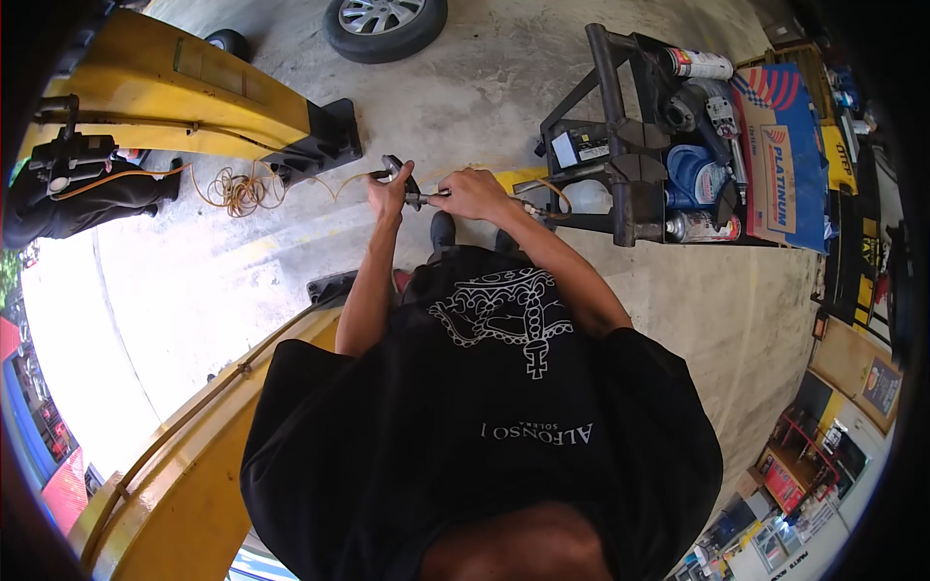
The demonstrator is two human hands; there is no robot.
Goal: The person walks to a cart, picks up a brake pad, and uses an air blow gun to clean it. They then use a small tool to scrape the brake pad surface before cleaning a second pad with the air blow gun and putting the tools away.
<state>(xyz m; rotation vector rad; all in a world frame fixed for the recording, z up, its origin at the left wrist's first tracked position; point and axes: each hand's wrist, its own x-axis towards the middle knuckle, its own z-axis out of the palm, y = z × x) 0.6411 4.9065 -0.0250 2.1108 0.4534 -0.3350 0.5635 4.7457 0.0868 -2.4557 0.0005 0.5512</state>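
Note:
My left hand [387, 196] is closed around a dark metal air tool [412, 186], its thumb against the upper part. Close beside it, my right hand [475, 196] has its fingers pinched on the tool's lower right end. A thin orange air hose [336, 194] runs from the left up to the tool. Just past my right wrist, a metal fitting [529, 207] joins another short orange hose [566, 198] that curves near the cart. My fingers cover much of the tool, so its exact kind cannot be made out.
Tangled hose [237, 191] lies on the floor beside a yellow lift post [213, 82]. A wheel [386, 27] lies ahead. At right, a black cart [612, 126] carries spray cans, tools and a blue cardboard box [783, 174]. Another yellow post [184, 474] stands close on my left.

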